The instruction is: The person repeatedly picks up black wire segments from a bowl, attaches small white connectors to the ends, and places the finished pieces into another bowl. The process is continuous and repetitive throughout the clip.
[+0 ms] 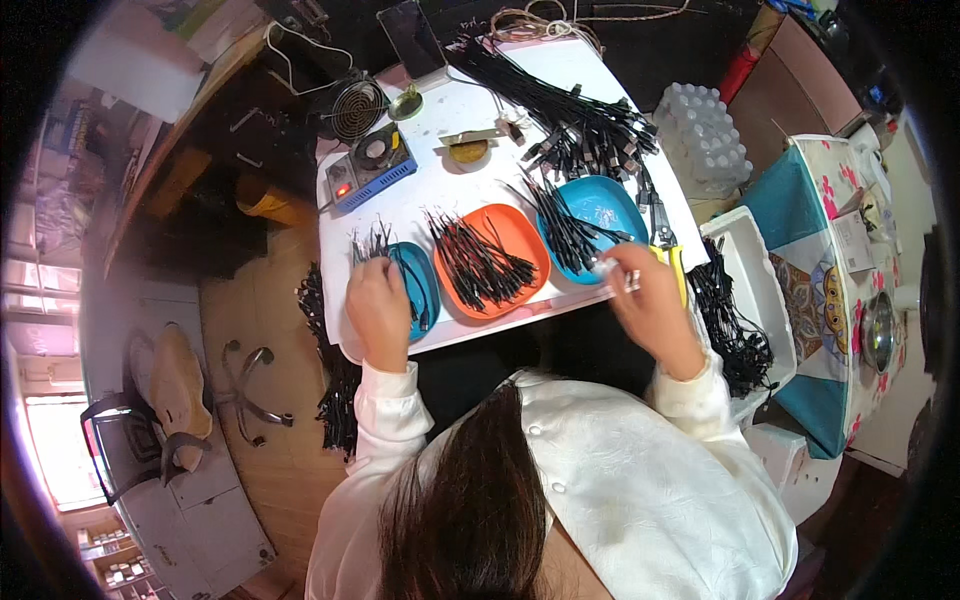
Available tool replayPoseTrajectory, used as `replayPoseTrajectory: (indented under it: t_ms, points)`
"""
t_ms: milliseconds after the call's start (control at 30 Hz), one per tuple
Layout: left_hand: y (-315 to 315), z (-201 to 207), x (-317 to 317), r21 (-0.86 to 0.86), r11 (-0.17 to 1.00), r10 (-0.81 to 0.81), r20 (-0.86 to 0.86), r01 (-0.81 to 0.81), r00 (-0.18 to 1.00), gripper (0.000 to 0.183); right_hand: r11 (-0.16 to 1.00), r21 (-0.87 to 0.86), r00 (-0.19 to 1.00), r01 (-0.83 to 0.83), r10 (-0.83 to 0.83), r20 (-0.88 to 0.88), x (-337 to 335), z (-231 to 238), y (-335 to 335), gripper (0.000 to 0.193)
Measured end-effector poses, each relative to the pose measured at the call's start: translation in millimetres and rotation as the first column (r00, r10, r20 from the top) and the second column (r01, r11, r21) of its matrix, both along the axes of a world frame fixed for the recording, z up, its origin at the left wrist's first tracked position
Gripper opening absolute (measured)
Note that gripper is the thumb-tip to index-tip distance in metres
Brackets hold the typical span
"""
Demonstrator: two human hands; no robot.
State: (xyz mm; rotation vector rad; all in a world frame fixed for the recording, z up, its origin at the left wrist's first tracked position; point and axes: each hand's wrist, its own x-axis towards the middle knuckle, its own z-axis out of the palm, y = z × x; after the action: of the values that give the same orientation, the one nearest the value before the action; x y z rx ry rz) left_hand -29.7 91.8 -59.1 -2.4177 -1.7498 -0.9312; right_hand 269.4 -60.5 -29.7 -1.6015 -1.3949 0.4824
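Observation:
My left hand (pixel 380 305) reaches over the left blue tray (pixel 432 300), its fingers closed at a bunch of short black cables (pixel 374 243) with stripped, silvery ends. Which cables are between the fingertips is partly hidden. Over the front right edge of the right blue tray (pixel 610 205), my right hand (pixel 648 300) is closed in a pinch. Something small and whitish shows at its fingertips, too blurred to name. More short black cables (pixel 568 238) lie across that tray. Between the hands, an orange tray (pixel 515 235) holds a thick bundle of black cables (pixel 478 262).
Yellow-handled pliers (pixel 668 250) lie beside my right hand. A blue soldering station (pixel 370 170), a tin (pixel 467 150) and a large heap of USB cables (pixel 570 115) are farther back. A white foam box (pixel 775 290) of cables stands right of the table.

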Motion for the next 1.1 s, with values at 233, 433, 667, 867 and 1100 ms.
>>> replayPoseTrajectory:
  t_ms: [233,433,667,867,1100]
  points:
    - [25.4,-9.6,8.5,-0.050,0.993,0.100,-0.183,-0.111,0.978,0.016,0.987,-0.112,0.900,-0.114,0.150,0.409,-112.8,-22.8,93.6,0.023]
    - [17.1,-14.3,1.2,-0.055,0.995,0.071,-0.148,-0.080,0.986,0.018,0.978,-0.158,0.863,-0.136,0.195,0.465,-124.0,-39.1,107.7,0.026]
    - [15.2,-9.2,-11.3,-0.126,0.992,0.035,0.169,-0.014,0.985,0.012,0.971,-0.202,0.894,-0.127,0.200,0.401,-123.1,-41.4,103.7,0.022]
    - [7.8,7.3,-13.3,-0.032,0.995,-0.054,0.629,0.095,0.775,0.012,0.986,-0.118,0.962,-0.122,0.147,0.230,-113.6,-34.6,103.7,0.017]
    - [-12.8,40.0,-6.6,-0.021,0.798,0.104,0.989,0.602,-0.103,0.011,0.977,-0.138,0.985,-0.160,0.168,0.045,-91.5,-23.9,98.2,0.012]
